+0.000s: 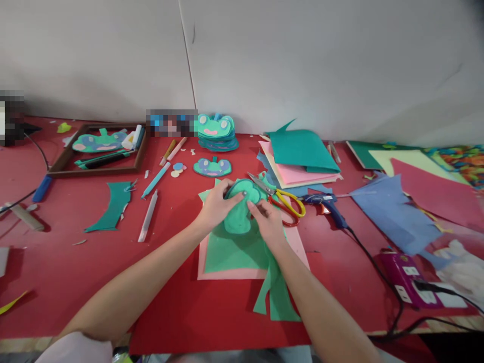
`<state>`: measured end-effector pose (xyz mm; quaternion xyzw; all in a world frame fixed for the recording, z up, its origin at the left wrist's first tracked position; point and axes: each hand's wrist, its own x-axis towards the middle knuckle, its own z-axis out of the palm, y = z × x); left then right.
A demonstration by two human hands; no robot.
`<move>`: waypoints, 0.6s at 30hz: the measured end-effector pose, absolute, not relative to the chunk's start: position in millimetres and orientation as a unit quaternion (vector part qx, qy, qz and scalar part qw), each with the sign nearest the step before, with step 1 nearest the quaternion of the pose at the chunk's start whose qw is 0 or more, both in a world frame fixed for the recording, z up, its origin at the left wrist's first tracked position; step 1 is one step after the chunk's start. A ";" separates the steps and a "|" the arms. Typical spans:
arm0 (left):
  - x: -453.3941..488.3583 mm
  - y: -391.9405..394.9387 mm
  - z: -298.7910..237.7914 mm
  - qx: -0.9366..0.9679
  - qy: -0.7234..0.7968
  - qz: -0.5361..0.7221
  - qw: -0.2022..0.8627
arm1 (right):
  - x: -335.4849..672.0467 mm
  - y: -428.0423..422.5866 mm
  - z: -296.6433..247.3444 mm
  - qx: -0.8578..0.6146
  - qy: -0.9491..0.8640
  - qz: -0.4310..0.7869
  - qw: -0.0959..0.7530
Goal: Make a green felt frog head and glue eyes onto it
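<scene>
Between my two hands is a green felt cutout (237, 218) with rounded lobes and a darker edge, held above the sheets. My left hand (219, 204) pinches its upper left side, thumb on top. Fingers of my right hand (267, 219) close on its right side. Beneath lie a green felt sheet (230, 254) and a pink sheet (202, 269). Green felt strips (278, 297) hang down by my right wrist. Just beyond my right hand rest scissors (289, 201) with yellow and red handles, their blades pointing away to the left.
Frog-face cutouts (215, 132) are stacked at the back. Left stands a brown tray (56, 169) with another frog face and pens. Folded felt (302, 151) lies back right. A blue glue gun (328, 204) trails a black cord to a purple power strip (410, 280) on the right.
</scene>
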<state>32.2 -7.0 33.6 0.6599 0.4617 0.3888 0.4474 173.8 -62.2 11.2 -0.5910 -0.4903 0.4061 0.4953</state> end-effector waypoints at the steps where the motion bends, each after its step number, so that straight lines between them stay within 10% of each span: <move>1: 32.0 -6.5 33.1 0.666 0.456 0.375 0.455 | 175.2 -62.2 11.7 -0.589 -0.490 0.410 0.495; 18: 33.4 -2.5 6.5 0.574 0.515 0.400 0.496 | 179.8 -54.9 0.2 -0.578 -0.541 0.397 0.463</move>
